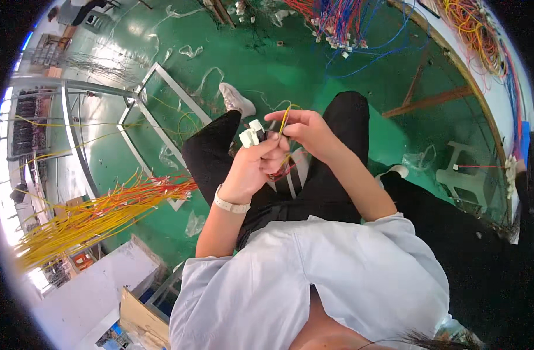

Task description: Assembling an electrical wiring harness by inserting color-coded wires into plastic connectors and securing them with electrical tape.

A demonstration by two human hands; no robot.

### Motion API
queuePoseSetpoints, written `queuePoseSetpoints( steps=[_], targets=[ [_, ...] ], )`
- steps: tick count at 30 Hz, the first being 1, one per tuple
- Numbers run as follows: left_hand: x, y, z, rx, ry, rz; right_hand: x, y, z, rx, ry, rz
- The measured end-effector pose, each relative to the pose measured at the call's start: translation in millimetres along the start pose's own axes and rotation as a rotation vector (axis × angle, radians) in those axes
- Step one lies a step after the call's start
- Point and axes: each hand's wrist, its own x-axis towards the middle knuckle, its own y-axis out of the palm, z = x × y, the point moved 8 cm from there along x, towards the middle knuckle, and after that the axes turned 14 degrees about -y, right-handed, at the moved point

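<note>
Creased shirt (249,280); L hand (259,160) grips boxy wht connectors (250,137)

connectors (252,135) in left grip (256,162) | wire bundle (98,219) left | stool (468,178) right (near table (494,99)) | more wires (340,26) ahead

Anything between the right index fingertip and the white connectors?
Nothing visible: the right hand has its index finger pointing toward the white connectors in the left hand, with the yellow wire outside that gap.
</note>
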Motion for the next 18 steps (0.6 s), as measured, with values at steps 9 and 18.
queuePoseSetpoints(
  steps=[9,18],
  targets=[
    [-8,20,10,-0.104,-0.136,0.261,4,12,39,-0.035,-0.221,0.287],
    [-24,11,-11,0.205,0.127,-0.102,-6,15,18,0.196,0.045,0.139]
  ],
)
